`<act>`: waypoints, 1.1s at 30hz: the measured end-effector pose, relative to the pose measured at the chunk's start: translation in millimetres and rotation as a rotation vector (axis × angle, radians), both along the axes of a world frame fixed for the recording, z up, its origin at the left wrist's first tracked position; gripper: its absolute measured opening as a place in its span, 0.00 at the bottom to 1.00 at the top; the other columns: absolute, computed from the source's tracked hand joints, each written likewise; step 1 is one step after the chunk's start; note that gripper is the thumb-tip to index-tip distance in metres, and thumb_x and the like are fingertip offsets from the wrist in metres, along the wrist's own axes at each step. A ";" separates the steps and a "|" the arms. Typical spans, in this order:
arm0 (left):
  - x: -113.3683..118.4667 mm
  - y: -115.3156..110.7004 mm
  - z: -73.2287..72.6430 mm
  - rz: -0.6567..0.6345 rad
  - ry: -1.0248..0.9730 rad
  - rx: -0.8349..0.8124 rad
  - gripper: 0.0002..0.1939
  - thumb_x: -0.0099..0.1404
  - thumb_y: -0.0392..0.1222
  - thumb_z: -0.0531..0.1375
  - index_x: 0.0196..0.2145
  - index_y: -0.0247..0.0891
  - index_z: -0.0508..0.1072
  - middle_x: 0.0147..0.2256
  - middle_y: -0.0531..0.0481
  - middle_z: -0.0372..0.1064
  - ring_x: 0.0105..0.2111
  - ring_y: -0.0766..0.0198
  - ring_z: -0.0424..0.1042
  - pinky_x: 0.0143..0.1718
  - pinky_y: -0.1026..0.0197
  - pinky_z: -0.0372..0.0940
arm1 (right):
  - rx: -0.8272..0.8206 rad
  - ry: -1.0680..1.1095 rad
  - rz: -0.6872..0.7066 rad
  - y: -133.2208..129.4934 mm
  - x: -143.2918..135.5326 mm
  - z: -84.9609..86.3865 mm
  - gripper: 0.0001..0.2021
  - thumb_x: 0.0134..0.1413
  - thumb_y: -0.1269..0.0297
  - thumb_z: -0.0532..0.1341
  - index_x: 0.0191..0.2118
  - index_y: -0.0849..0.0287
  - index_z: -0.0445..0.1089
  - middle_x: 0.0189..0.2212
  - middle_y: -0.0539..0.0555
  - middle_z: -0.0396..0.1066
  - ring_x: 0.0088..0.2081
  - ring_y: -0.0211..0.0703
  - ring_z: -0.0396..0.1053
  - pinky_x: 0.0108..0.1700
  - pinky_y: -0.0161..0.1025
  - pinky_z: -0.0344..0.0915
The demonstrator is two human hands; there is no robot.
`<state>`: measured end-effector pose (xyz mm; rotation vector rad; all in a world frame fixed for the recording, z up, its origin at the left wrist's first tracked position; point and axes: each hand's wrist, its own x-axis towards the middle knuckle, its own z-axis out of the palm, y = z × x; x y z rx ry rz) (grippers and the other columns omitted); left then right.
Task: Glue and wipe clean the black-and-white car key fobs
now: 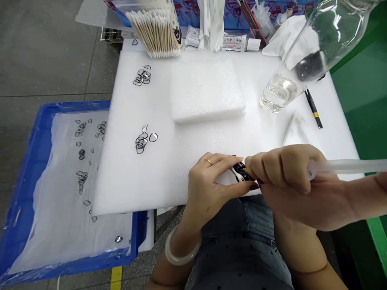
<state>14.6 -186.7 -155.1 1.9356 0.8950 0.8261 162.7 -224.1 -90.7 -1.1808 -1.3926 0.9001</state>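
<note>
The left hand (208, 181), with a gold ring (208, 161) on one finger and a pale bangle (183, 249) at the wrist, grasped a small dark piece (241, 172) with a white strip, its thumb below and its fingers above. That piece was between the two hands, over the near edge of the white counter (169, 173). The right hand (287, 173) was clenched, its fingers folded about a pale tube (352, 166) that ran out at the right edge of view; its knuckles were just beside the dark piece, though whether it gripped that too could not be told. Beyond the hands lay a white foam block (208, 92), and to its left two small heaps of thin dark rings (141, 143). Cotton swabs (155, 34) stood at the back. On the right were a clear container (276, 94) with liquid and black tweezers (313, 109). Lower left, a blue tray (34, 161) bore more rings on white cloth (60, 193).
</note>
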 end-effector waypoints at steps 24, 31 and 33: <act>0.2 0.4 -5.2 0.025 -0.014 0.069 0.17 0.56 0.54 0.71 0.39 0.43 0.79 0.37 0.50 0.79 0.37 0.57 0.74 0.41 0.53 0.70 | -0.154 0.559 -0.132 -4.1 -12.4 3.3 0.32 0.66 0.57 0.59 0.14 0.61 0.44 0.12 0.46 0.41 0.18 0.31 0.42 0.24 0.36 0.44; -0.2 0.2 -5.2 0.021 -0.019 0.060 0.20 0.55 0.57 0.70 0.39 0.41 0.79 0.37 0.49 0.78 0.38 0.57 0.74 0.41 0.54 0.69 | -0.087 0.597 -0.101 -7.7 -10.9 -0.8 0.25 0.59 0.72 0.60 0.16 0.61 0.46 0.13 0.45 0.41 0.18 0.31 0.42 0.24 0.36 0.43; 0.0 0.1 -5.1 0.020 -0.022 0.060 0.20 0.56 0.57 0.70 0.39 0.41 0.79 0.36 0.49 0.78 0.38 0.57 0.74 0.41 0.53 0.69 | -0.088 0.596 -0.106 -7.9 -10.7 -0.8 0.24 0.57 0.74 0.60 0.17 0.61 0.46 0.13 0.45 0.41 0.18 0.31 0.42 0.24 0.36 0.43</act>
